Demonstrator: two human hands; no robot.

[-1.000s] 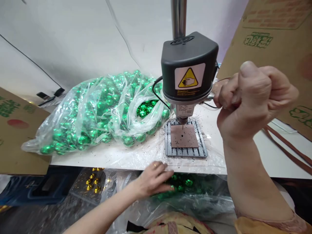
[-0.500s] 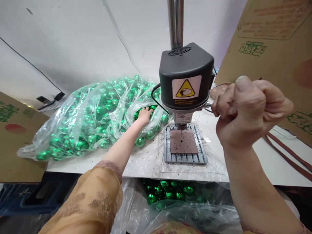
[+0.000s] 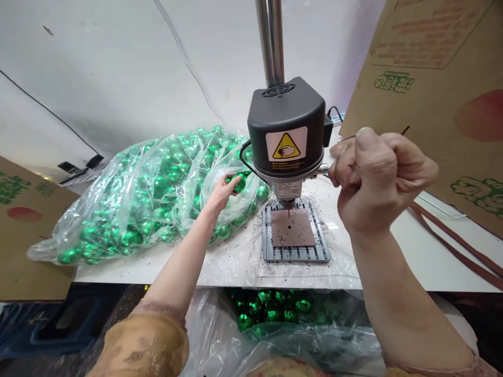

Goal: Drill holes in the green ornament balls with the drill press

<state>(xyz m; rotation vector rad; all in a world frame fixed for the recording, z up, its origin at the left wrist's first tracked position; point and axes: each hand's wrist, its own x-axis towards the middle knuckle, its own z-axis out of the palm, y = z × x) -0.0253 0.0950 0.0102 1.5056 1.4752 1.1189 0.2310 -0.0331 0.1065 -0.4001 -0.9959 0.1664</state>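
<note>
The left forearm (image 3: 188, 262) reaches up and inward across the front edge of the counter (image 3: 420, 267), its wrist fairly straight, and the left hand (image 3: 225, 189) is well in from that edge, thumb and fingers bent in a grasp. The right forearm (image 3: 387, 269) rises over the same edge to a bent wrist, the right hand (image 3: 379, 180) raised and clenched, fingers tightly curled.

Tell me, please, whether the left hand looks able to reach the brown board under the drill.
Probably yes: the left hand is nearby, and nothing visible blocks the brown board from the front.
</note>
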